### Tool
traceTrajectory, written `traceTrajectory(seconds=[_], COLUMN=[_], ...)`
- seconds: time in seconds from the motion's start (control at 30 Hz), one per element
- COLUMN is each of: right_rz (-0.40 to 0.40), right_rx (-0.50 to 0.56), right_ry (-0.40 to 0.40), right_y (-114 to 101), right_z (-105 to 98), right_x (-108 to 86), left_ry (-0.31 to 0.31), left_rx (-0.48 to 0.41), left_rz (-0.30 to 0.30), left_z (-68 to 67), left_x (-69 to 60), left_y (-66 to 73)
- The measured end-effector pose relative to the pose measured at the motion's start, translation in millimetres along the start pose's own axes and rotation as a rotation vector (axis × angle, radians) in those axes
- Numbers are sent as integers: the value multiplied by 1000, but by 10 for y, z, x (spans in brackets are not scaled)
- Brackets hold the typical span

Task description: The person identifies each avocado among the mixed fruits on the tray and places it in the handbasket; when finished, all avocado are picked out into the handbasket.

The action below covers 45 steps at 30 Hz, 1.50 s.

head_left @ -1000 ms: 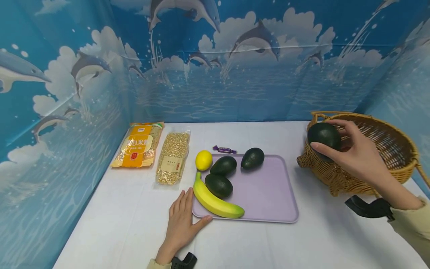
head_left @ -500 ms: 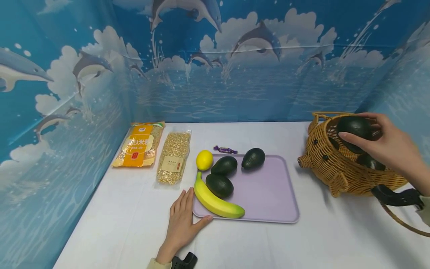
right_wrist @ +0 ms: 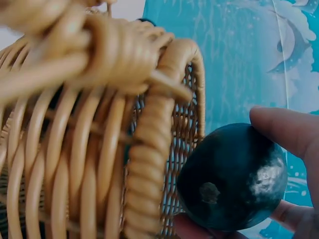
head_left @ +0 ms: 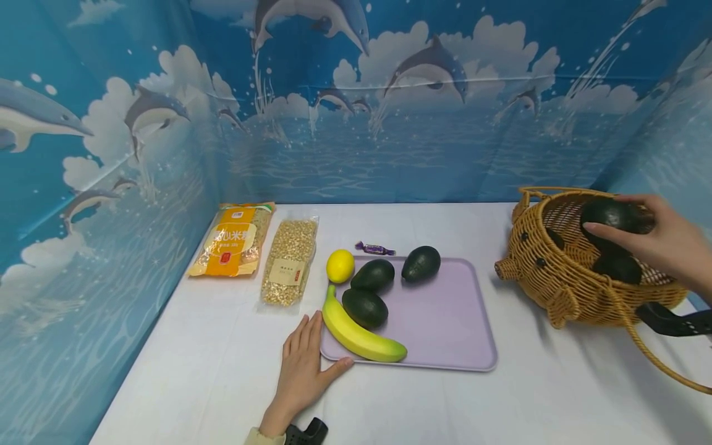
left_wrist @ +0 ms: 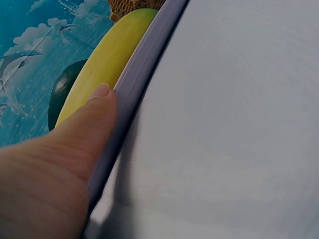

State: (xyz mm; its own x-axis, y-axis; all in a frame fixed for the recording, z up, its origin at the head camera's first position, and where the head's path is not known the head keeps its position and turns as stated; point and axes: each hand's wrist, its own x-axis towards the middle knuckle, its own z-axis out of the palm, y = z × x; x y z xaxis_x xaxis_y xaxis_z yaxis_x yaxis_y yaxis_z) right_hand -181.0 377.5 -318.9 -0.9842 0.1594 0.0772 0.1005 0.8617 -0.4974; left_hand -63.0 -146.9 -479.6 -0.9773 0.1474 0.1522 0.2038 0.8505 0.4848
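My right hand [head_left: 673, 238] grips a dark green avocado [head_left: 614, 221] over the mouth of a pig-shaped wicker basket [head_left: 547, 272]. In the right wrist view the held avocado [right_wrist: 232, 179] is between thumb and fingers, beside the basket's rim [right_wrist: 149, 174]. More dark avocados [head_left: 618, 267] lie inside the basket. My left hand [head_left: 306, 358] lies flat at the near left corner of a lilac tray [head_left: 439, 321]; its thumb [left_wrist: 97, 114] touches the tray's edge. On the tray are a banana [head_left: 358, 334], a lemon [head_left: 340, 266] and three avocados [head_left: 364, 308].
A purple-wrapped candy [head_left: 375, 249] lies behind the tray. To the left are a bag of grains [head_left: 289, 259] and an orange-labelled food packet [head_left: 233, 240]. The basket's rope handle [head_left: 645, 352] hangs toward the front right. A dolphin-print curtain [head_left: 361, 148] encloses the table.
My right hand has carried the avocado rightward, from the basket's left side to over its opening. The basket has tilted or turned and its handle now droops forward. My left hand stays put.
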Motion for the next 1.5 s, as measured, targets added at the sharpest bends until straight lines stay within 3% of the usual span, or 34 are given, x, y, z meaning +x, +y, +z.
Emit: traceTrajectory(seconds=[0.33,0.7,1.07,1.5], right_rz=[33,7,-71,-215], right_rx=[-48,-89,2,61], right_ry=[-63,-90,2,88], right_y=[-124,-29,82,-609], right_z=[-74,-1,78,147], right_x=[-85,6,-46,-556], left_ry=[-10,-11,-1,8], left_rx=[-2,-7,0,-8], left_rz=[-8,-7,1,2], left_z=[-5,-10,-5,-1], left_x=[0,1,5,1], left_y=[5,12,-4,3])
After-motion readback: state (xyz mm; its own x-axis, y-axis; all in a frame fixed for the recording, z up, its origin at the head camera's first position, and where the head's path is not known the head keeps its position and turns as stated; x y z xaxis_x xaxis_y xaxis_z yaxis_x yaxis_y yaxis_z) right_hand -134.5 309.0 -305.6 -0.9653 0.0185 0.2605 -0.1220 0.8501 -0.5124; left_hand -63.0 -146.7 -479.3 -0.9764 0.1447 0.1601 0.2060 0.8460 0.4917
